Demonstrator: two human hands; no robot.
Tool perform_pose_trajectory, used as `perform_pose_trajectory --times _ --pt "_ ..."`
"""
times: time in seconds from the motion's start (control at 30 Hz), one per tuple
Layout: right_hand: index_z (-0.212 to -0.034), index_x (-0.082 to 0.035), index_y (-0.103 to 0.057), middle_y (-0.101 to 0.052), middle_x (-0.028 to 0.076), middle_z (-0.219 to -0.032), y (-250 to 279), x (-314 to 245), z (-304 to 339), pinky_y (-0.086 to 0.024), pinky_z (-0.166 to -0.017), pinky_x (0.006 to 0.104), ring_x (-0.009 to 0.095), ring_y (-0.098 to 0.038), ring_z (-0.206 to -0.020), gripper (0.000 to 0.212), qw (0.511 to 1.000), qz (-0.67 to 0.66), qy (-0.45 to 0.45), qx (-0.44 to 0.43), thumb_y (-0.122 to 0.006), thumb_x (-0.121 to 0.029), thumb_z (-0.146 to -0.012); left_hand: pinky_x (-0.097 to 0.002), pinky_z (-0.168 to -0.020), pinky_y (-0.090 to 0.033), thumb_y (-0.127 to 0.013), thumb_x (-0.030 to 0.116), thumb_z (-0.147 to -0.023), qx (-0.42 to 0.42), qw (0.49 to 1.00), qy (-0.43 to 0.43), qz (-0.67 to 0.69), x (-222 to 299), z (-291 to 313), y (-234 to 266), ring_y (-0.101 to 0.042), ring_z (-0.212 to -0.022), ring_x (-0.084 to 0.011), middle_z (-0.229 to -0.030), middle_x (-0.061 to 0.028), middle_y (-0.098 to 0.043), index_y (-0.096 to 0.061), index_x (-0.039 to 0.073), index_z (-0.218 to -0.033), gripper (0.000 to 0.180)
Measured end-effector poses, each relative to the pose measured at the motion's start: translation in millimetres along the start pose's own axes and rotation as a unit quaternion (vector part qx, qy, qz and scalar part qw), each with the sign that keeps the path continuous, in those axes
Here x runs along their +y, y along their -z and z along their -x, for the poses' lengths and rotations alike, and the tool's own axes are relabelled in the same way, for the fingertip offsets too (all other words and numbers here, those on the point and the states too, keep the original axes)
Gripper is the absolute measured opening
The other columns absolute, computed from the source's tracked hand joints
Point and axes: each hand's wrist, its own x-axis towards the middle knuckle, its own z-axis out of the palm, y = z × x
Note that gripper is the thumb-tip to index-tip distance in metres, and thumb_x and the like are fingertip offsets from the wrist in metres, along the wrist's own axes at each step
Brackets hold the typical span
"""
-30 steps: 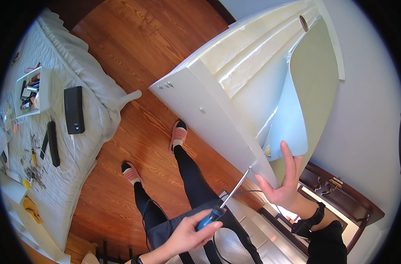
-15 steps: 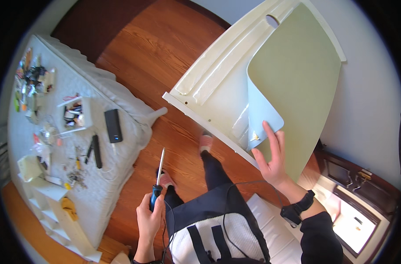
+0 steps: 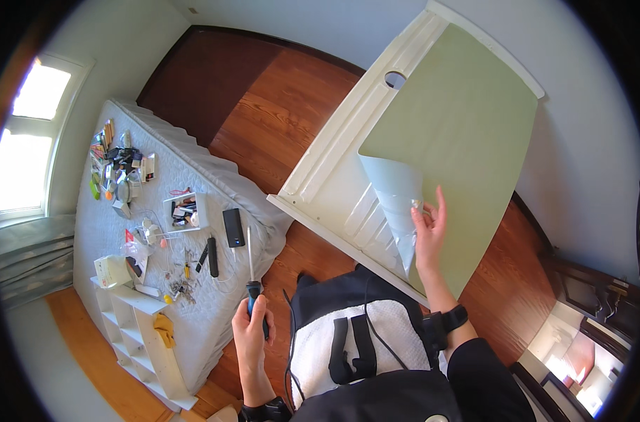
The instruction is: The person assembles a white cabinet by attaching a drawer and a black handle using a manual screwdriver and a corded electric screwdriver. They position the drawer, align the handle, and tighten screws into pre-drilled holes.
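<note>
Gripping a screwdriver in the left hand, with thumb and fingers wrapped round its blue-and-black handle. Pointing blade first away from the body, toward the top of the view, with its long axis almost straight up and down the picture. Held out in front of the quilted mattress, tip showing just beside a black power bank; cannot tell how far above. At the curled-back edge of a green mat with the right hand, index finger stretched away from the thumb; cannot tell whether pinching the pale-blue flap, tapering toward the near end. As for the mat, laid over a white raised-rim board, long axis slanting from lower centre to upper right, clear of the ribbed strip with the round hole. Hard to see the handle's lower part inside the left fist, or to make out the pale bit by the right thumb and the small metal pieces on the mattress
</note>
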Motion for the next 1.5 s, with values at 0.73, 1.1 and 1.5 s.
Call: perform_pose_trajectory --times 0.73,1.1,1.5 --pt "-0.128 -0.006 -0.056 -0.043 0.017 -0.14 -108 5 55 -0.03 -0.107 0.0393 0.033 -0.034 -0.133 0.039 0.873 0.414 0.156 -0.206 -0.048 -0.028 -0.097 -0.0429 -0.069 -0.05 -0.042 0.012 -0.093 0.236 0.826 0.274 0.432 -219 -227 303 -0.058 -0.075 -0.0241 -0.085 -0.0105 -0.058 -0.052 0.001 -0.097 0.015" --pt "-0.127 -0.007 -0.055 -0.046 0.01 -0.133 -160 -7 -1 -0.042 -0.097 0.0396 0.03 -0.051 -0.114 0.052 0.89 0.384 0.026 -0.244 -0.074 -0.017 -0.079 -0.0387 -0.069 -0.051 -0.039 0.015 -0.094 0.342 0.755 0.382 0.41 -261 -233 405 -0.058 -0.072 -0.0236 -0.084 -0.009 -0.058 -0.048 0.002 -0.099 0.017" --pt "-0.147 -0.014 -0.029 -0.04 0.014 -0.121 -168 37 -33 -0.044 -0.091 0.0408 0.028 -0.048 -0.105 0.11 0.84 0.473 0.194 -0.183 -0.089 -0.033 -0.056 -0.0391 -0.067 -0.052 -0.041 0.013 -0.093 0.294 0.819 0.305 0.386 -218 -262 397 -0.059 -0.075 -0.0241 -0.089 -0.0105 -0.059 -0.048 0.002 -0.1 0.015"
